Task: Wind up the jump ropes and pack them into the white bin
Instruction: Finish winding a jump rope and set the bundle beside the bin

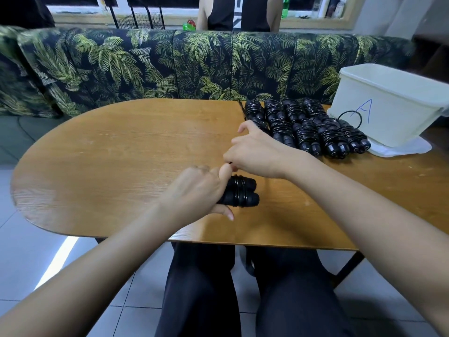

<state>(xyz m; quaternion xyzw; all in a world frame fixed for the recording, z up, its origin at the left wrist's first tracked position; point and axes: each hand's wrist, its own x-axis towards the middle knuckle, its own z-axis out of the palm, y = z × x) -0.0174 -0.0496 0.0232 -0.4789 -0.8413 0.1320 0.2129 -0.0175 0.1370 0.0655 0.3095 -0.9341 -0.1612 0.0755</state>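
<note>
Left grip (197,189) clamps black jump rope's (244,194) paired, cord-wrapped handles; right grip (256,154) pinches its cord.

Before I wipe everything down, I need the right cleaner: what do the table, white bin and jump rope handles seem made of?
Table: wood or wood veneer, satin sheen, visible grain. White bin: plastic, matte, slightly translucent, moulded rim. Jump rope in hand: handles matte black, foam or plastic, unclear; cord glossy, probably coated.
</note>
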